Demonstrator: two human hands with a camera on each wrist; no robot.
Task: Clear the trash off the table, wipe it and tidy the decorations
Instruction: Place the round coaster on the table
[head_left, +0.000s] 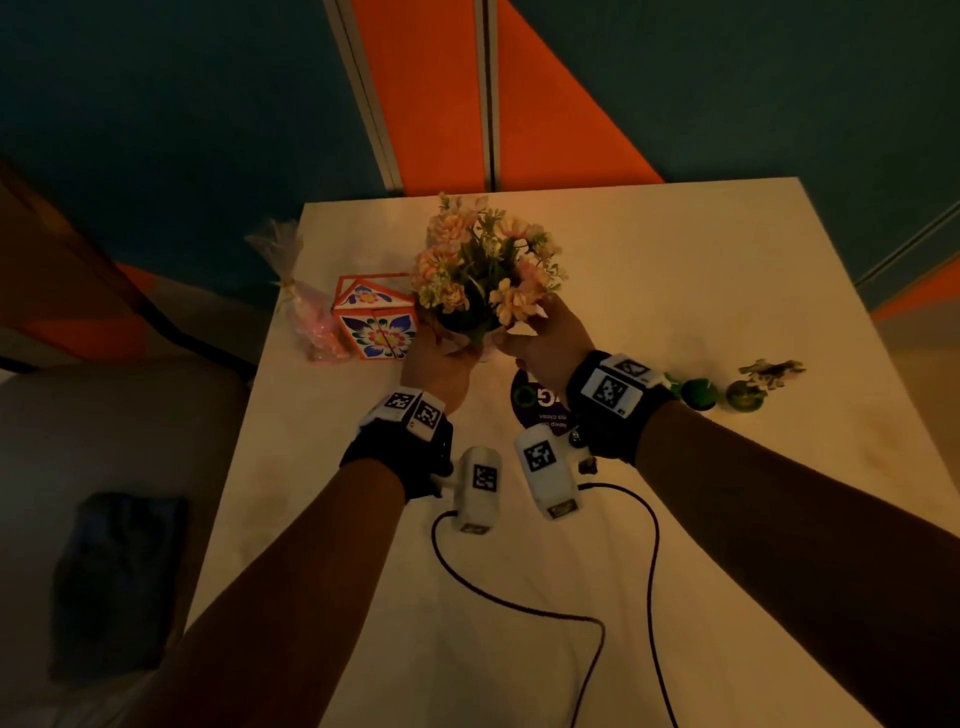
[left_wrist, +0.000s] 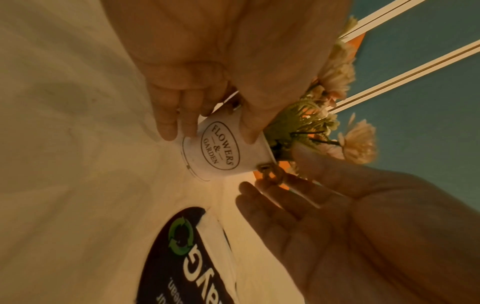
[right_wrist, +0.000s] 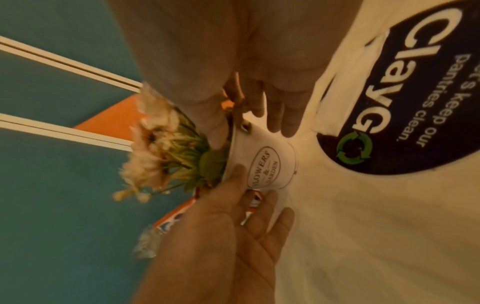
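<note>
Light: dim, warm orange cast | brightest: far counter (head_left: 675, 270) | edges: dark, fisheye-bent | wrist views: soft, smeared blur at borders

The flower pot (head_left: 467, 322) is showing mid-frame with the table (head_left: 675, 291) beneath it. A box (head_left: 376, 325) and a wrapped packet (head_left: 309, 317) are lying left of it, a round sticker (head_left: 537, 402) is lying just below, and small ornaments (head_left: 698, 393) are standing at right.

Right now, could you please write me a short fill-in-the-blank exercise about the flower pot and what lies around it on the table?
The label on the white flower pot reads FLOWERS & ____.
The recycling arrows on the dark round sign are ____.
Seen from the head camera, the floral box stands to the ____ of the pot.
Missing words: GARDEN; green; left.
</note>
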